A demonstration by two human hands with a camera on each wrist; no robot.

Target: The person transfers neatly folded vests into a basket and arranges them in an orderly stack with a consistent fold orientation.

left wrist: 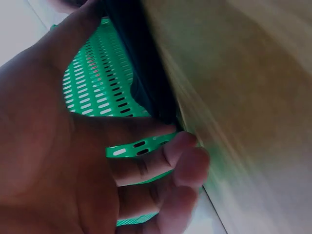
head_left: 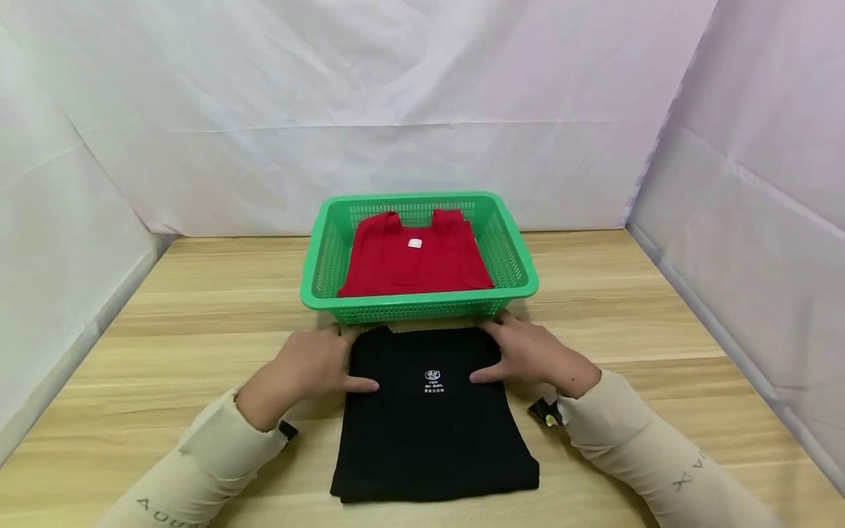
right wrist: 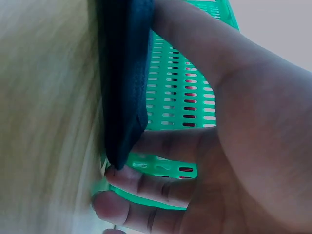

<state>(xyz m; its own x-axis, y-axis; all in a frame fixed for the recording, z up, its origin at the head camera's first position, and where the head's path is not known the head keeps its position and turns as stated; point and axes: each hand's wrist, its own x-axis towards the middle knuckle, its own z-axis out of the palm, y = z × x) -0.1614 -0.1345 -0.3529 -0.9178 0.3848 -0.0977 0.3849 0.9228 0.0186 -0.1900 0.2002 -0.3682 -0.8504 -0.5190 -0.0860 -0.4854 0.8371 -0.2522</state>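
Observation:
A folded black top [head_left: 432,440] lies flat on the table, a white printed label near its upper middle. At its far left corner, my left hand [head_left: 313,367] holds the edge, thumb over the upper face and fingers around the side. My right hand [head_left: 528,356] grips the far right corner in the same manner. Both wrist views show the top's dark edge [left wrist: 146,63] [right wrist: 124,83] between thumb and fingers, with fingertips down by the tabletop. Just beyond stands a green plastic basket [head_left: 422,297] holding a folded red tank top [head_left: 429,260].
The wooden table [head_left: 218,293] extends to both sides of the basket. White sheeting [head_left: 396,95] hangs behind, close to the basket's back, and more of it lines both sides. Small dark pieces [head_left: 544,412] show by the sleeve cuffs.

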